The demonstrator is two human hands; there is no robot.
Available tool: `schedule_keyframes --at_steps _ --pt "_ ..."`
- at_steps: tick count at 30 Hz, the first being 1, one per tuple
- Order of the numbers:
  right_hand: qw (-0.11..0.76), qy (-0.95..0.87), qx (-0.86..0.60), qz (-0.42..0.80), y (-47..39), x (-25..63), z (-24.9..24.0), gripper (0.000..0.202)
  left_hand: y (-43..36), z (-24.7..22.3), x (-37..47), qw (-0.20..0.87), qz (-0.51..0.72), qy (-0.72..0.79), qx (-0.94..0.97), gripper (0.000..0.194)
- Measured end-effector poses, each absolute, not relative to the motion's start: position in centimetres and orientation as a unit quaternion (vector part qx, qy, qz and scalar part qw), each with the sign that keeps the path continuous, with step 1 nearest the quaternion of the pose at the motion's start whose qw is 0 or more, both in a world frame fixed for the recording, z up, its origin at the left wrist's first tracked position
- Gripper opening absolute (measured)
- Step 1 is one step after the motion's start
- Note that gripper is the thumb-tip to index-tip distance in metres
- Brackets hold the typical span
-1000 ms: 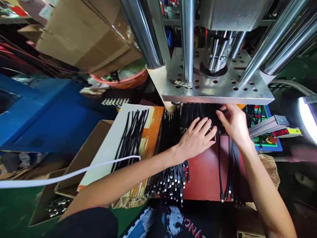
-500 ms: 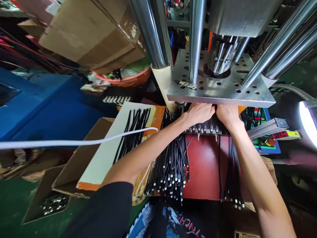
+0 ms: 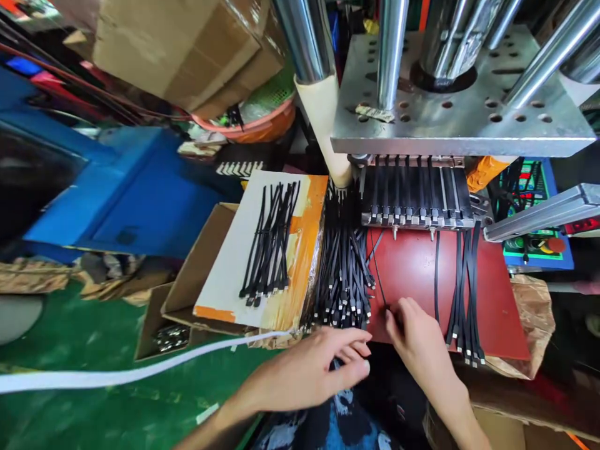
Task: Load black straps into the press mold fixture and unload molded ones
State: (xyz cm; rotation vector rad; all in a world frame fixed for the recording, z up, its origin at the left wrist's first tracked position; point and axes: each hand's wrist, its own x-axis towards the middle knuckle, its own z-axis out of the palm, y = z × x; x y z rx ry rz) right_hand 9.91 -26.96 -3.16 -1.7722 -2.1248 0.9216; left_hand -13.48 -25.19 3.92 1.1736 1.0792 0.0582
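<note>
My right hand (image 3: 417, 337) is over the red work surface (image 3: 407, 269), thumb and fingers pinched on the end of a thin black cable (image 3: 377, 269). To its left, my left hand (image 3: 323, 365) hovers in front of the bench edge, empty, with thumb and fingers apart. Just beyond it lies a dense pile of black cables (image 3: 342, 281) with metal plug ends. Several black cables lie side by side in the slotted fixture (image 3: 417, 194) under the press plate (image 3: 450, 131), their plugs at its front edge. More black cables (image 3: 464, 300) hang over the right of the red surface.
A bundle of black cables (image 3: 269, 244) lies on a white board (image 3: 229, 250) at the left. Cardboard boxes (image 3: 197, 269) stand beside it. A white cord (image 3: 140, 369) crosses the lower left. A control panel (image 3: 529, 219) and metal bar (image 3: 548, 212) are at the right.
Both hands have come back from under the press plate toward me, uncovering the fixture with its row of cables. My right hand now pinches a cable end. The view has shifted.
</note>
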Motion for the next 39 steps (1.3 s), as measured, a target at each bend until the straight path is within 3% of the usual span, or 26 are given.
schedule_keyframes --at_steps 2,4,7,10,14,18,20,22,25,27,31,34,39 --pt "0.109 -0.707 -0.563 0.413 -27.6 12.0 -1.6 0.018 -26.2 2.0 -12.1 0.793 0.097 0.45 0.4 0.071" --pt "0.085 -0.696 -0.542 0.462 -28.0 14.0 -0.3 0.021 -26.3 0.2 -9.9 0.833 0.238 0.433 0.25 0.067" --pt "0.069 -0.665 -0.683 0.295 -28.3 15.4 -0.4 0.031 -25.5 -1.6 -6.6 0.817 0.348 0.43 0.163 0.047" --pt "0.049 -0.631 -0.761 0.145 -28.3 15.4 -1.6 0.036 -24.7 -2.5 -4.8 0.809 0.308 0.446 0.227 0.057" --pt "0.15 -0.651 -0.656 0.351 -30.1 15.8 -1.2 0.035 -23.6 -2.8 -3.9 0.846 0.269 0.418 0.194 0.062" --pt "0.144 -0.6 -0.571 0.542 -31.9 17.2 0.5 0.036 -23.2 -2.1 -3.3 0.912 0.282 0.284 0.084 0.047" --pt "0.191 -0.539 -0.576 0.585 -31.2 17.3 1.0 0.034 -23.8 -1.5 -3.2 0.925 0.263 0.245 0.126 0.048" --pt "0.283 -0.466 -0.594 0.591 -29.5 16.5 1.1 0.05 -24.7 -0.9 -3.5 0.92 0.215 0.246 0.217 0.053" --pt "0.39 -0.396 -0.634 0.538 -26.7 14.3 1.1 0.039 -25.1 0.3 -4.3 0.866 0.133 0.317 0.362 0.05" --pt "0.409 -0.411 -0.628 0.519 -25.7 12.9 1.1 0.033 -24.0 1.2 -4.9 0.788 0.139 0.388 0.458 0.042" --pt "0.397 -0.498 -0.597 0.487 -26.1 11.9 0.9 0.027 -19.3 3.1 -5.1 0.632 0.27 0.436 0.581 0.046" --pt "0.401 -0.52 -0.6 0.457 -26.7 12.2 0.5 0.023 -16.5 4.2 -4.8 0.612 0.292 0.382 0.628 0.023" --pt "0.429 -0.53 -0.614 0.397 -26.9 13.5 0.1 0.02 -15.4 5.0 -4.7 0.641 0.286 0.357 0.617 0.017"
